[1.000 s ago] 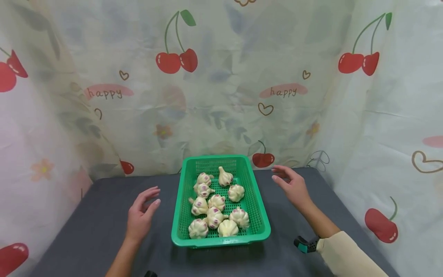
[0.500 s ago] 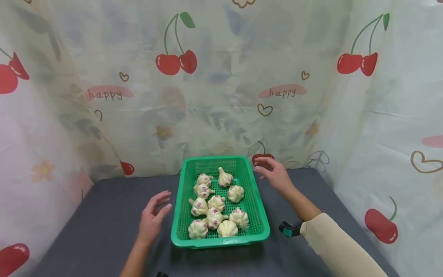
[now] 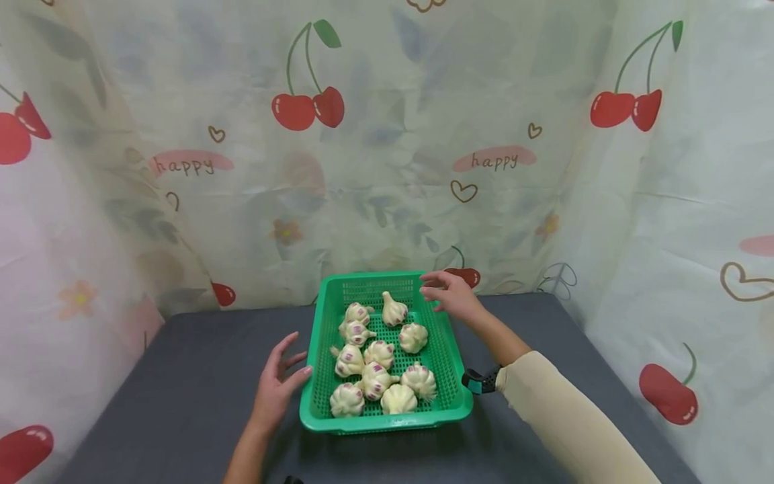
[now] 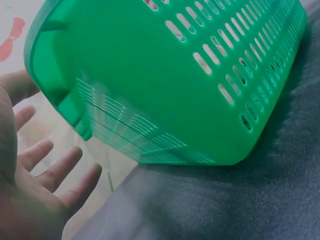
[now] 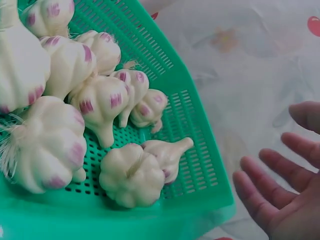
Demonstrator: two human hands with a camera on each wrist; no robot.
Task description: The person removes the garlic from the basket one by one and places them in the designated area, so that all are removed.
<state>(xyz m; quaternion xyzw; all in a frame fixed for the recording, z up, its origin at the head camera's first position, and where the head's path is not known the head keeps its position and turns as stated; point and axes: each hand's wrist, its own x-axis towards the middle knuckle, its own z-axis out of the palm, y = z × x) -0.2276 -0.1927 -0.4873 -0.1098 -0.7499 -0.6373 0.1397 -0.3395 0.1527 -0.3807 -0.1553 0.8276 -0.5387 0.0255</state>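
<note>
Beige sleeve, cloth, on your right arm; black-and-teal wrist device ahead of it.
Dark tabletop, matte, spreading to both sides of the basket.
Green basket, 1, plastic, rectangular, rounded corners, slotted walls, perforated floor; centred before you.
Contents: 10 garlic bulbs, cream with purple patches, lobed, some stemmed; 4 grouped at your near end, 4 along the left and middle, 2 toward the far right.
Your left hand: fingers spread wide, thumb just beside the left rim; contact cannot be told.
Your right hand: fingers parted and loosely bent, near the far right corner; contact cannot be told.
Curtain, pale, creased, cherry-printed, 2 "happy" labels, bounding the back and both sides.
</note>
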